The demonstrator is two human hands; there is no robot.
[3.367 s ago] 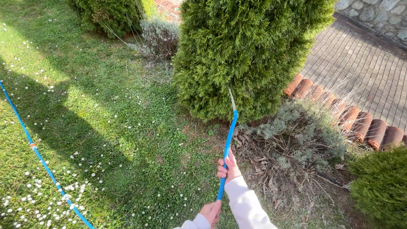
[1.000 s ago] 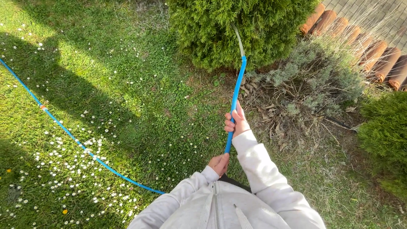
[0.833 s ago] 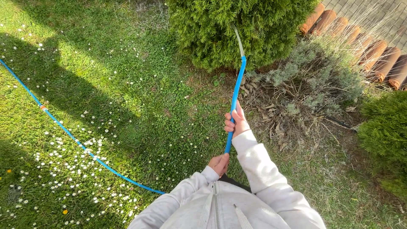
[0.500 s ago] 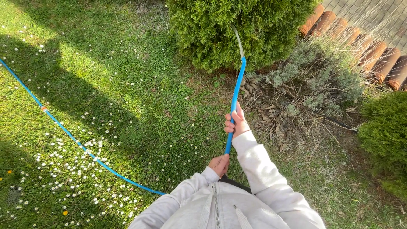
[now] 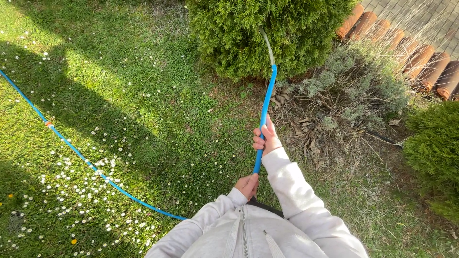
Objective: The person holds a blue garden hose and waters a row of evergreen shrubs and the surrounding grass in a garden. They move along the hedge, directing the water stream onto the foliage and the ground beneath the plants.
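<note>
Both hands are wrapping around the blue hose [image 5: 264,111]: the right hand [image 5: 266,137] is gripping it further out, arm stretched forward, while the left hand [image 5: 247,184] is clamping it close to the body, probably steadying the aim. The hose tip is pointing at the base of the green bush [image 5: 267,33], its water stream running into the foliage. The hose's slack is trailing over the daisy lawn [image 5: 119,119], well left of the bush.
</note>
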